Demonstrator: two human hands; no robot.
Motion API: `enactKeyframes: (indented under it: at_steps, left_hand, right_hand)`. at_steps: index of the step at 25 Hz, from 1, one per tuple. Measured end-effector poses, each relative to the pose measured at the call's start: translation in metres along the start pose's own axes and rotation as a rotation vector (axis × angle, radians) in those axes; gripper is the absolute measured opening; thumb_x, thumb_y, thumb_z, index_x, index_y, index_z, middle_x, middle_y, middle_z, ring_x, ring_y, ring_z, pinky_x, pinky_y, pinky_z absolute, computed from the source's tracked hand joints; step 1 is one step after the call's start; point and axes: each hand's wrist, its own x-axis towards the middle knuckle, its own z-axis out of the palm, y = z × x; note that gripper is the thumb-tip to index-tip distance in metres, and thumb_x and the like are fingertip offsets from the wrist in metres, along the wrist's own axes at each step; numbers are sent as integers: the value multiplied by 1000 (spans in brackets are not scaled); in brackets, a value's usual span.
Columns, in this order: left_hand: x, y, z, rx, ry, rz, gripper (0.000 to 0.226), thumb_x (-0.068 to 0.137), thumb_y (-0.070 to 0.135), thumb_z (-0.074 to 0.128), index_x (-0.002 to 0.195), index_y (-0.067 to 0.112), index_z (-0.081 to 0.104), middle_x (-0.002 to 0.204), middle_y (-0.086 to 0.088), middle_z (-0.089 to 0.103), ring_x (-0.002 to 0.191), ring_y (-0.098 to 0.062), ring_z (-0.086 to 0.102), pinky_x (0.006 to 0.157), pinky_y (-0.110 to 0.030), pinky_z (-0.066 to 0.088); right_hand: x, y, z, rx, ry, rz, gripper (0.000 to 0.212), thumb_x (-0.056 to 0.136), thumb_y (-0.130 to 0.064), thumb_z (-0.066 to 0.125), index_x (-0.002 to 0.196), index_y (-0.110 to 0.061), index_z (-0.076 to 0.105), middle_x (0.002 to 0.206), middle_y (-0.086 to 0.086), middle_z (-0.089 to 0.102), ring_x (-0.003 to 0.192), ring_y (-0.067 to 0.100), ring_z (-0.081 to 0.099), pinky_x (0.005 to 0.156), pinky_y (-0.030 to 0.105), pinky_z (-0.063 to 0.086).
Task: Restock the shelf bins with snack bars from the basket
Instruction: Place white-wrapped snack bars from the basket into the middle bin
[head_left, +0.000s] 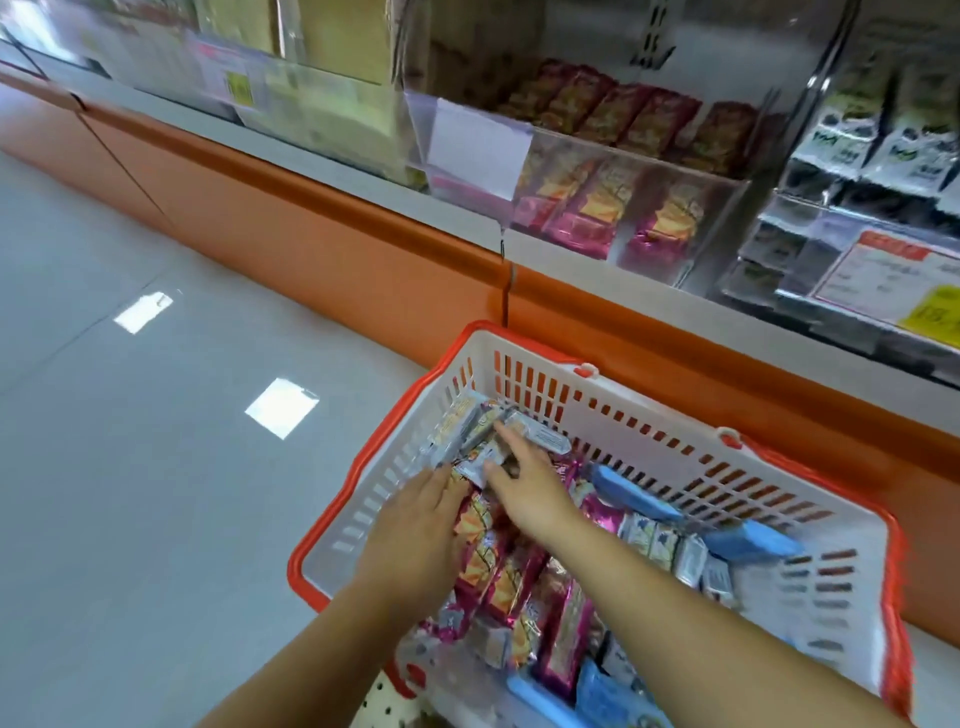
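A white basket with an orange rim (613, 410) stands on the floor below the shelf, full of wrapped snack bars. Both hands reach into its far left corner. My left hand (415, 525) lies flat, fingers straight, over the pink and gold bars (498, 566). My right hand (524, 483) stretches out with straight fingers touching the silver-grey bars (467, 431) piled in the corner. Neither hand grips anything that I can see. On the shelf above, a clear bin (623, 208) holds matching pink and gold bars.
Blue packets (748, 540) and small white packets (670, 545) lie at the basket's right side. An orange kick panel (332, 244) runs under the shelf. Further right, a clear bin (852, 244) holds dark packets behind a price label. Grey tiled floor (156, 467) spreads left.
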Motion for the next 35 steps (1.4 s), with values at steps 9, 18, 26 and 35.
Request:
enactKeyframes:
  at_steps: [9,18,26,35]
  left_hand:
    - [1,4,-5,-96,84,-12,52,98,32,44,148,28,30,157,4,27,144,-17,22,116,-31,17]
    - [16,71,-57,-1582,-262,-174,38,90,24,64,128,21,58,113,-9,71,110,-22,65,100,-44,48]
    - [-13,135,-122,-1356,-93,40,27,84,21,73,108,11,64,93,-5,75,86,-18,72,80,-33,58]
    - [10,193,-242,-762,545,427,45,93,44,54,136,33,47,129,23,48,120,4,45,101,-17,35]
  right_hand:
    - [-23,9,-4,226,124,105,12,91,-15,60,90,-24,52,114,-7,57,61,12,58,53,22,47]
    - [-116,-16,-83,1261,-209,49,35,74,-2,48,109,-3,56,94,22,65,72,28,59,60,36,50]
    - [-195,-23,-140,778,-2,-164,54,70,1,78,117,-23,67,113,2,69,102,31,67,88,42,56]
    - [-218,-119,-286,-181,764,-460,32,87,-31,63,119,-37,62,103,-22,57,82,-18,51,65,-2,36]
